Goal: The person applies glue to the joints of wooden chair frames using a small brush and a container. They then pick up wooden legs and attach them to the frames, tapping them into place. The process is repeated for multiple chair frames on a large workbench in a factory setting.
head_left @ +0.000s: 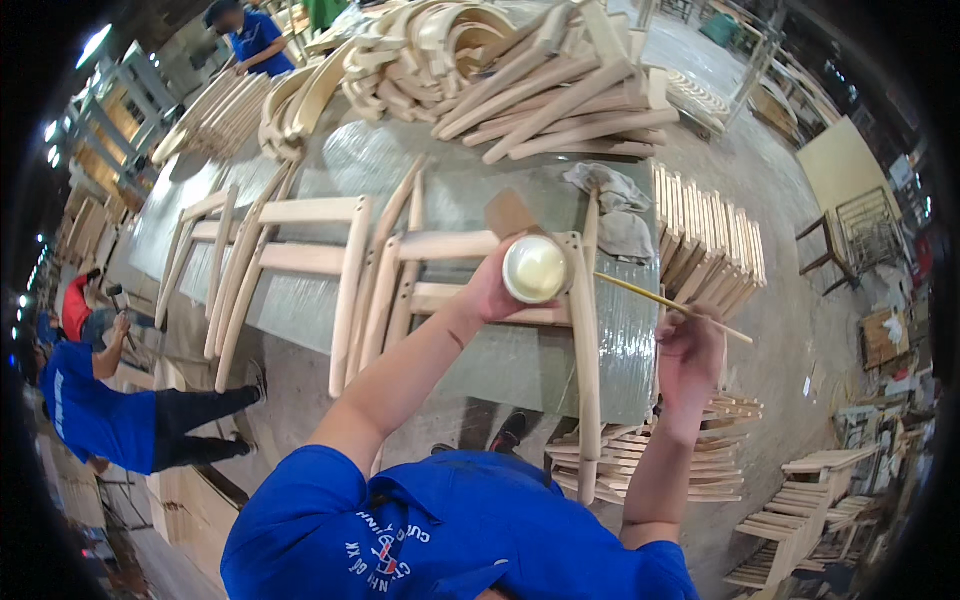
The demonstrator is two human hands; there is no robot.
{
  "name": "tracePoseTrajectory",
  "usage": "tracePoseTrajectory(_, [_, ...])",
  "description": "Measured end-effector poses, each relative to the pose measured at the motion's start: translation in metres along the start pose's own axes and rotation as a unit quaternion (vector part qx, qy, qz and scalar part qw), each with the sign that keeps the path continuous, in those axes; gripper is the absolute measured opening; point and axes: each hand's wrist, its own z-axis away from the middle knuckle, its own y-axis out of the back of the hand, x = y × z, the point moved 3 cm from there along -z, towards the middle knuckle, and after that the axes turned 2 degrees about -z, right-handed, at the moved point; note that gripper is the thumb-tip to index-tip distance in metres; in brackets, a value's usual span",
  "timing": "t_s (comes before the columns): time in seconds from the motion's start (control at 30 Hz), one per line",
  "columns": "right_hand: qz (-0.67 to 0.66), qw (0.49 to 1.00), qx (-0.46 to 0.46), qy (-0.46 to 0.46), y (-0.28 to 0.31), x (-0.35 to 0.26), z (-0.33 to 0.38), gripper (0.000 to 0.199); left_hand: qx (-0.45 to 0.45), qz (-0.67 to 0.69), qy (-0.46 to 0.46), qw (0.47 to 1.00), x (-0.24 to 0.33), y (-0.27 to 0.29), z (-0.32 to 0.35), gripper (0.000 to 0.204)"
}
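so, the left grip (489, 288) is holding the cup (535, 270), best level; the right grip (692, 347) is pinching the stick (640, 292), best lightly.

Wood pile (560, 90): table's (510, 370) far side
Chair frames (440, 246): I see them nearer
Cloths (625, 232): table's right edge

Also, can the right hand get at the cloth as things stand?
Probably yes: the cloth lies ahead of the right hand, its right side uncovered. But that hand holds a stick, likely hampering a full grasp, and the frame overlaps the cloth's left edge in view.
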Motion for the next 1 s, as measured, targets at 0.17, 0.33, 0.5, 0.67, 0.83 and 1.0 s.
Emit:
tracePoseTrajectory(0.17, [0.259,0.947,-0.191,-0.017,-0.116,0.050,0.027,0.008,0.154,-0.061,-0.074,0.983,0.004,0.048,0.136,0.043])
tracePoseTrajectory(0.33, [0.432,0.838,-0.331,0.041,-0.200,0.121,0.056,0.010,0.292,-0.143,-0.270,0.907,0.029,0.064,0.236,0.039])
tracePoseTrajectory(0.5, [0.372,0.840,-0.388,-0.080,-0.240,0.176,0.082,0.010,0.353,-0.110,-0.369,0.853,0.036,0.060,0.298,0.029])
tracePoseTrajectory(0.67, [0.291,0.896,-0.318,-0.108,-0.247,0.205,0.078,0.016,0.345,-0.106,-0.436,0.824,0.043,0.070,0.329,0.032])
tracePoseTrajectory(0.83, [0.132,0.919,-0.212,-0.305,-0.225,0.242,0.068,0.017,0.377,-0.029,-0.415,0.827,0.045,0.079,0.325,0.034])
tracePoseTrajectory(1.0, [0.042,0.923,-0.258,-0.283,-0.208,0.238,0.040,0.007,0.339,0.030,-0.410,0.846,0.054,0.088,0.300,0.035])
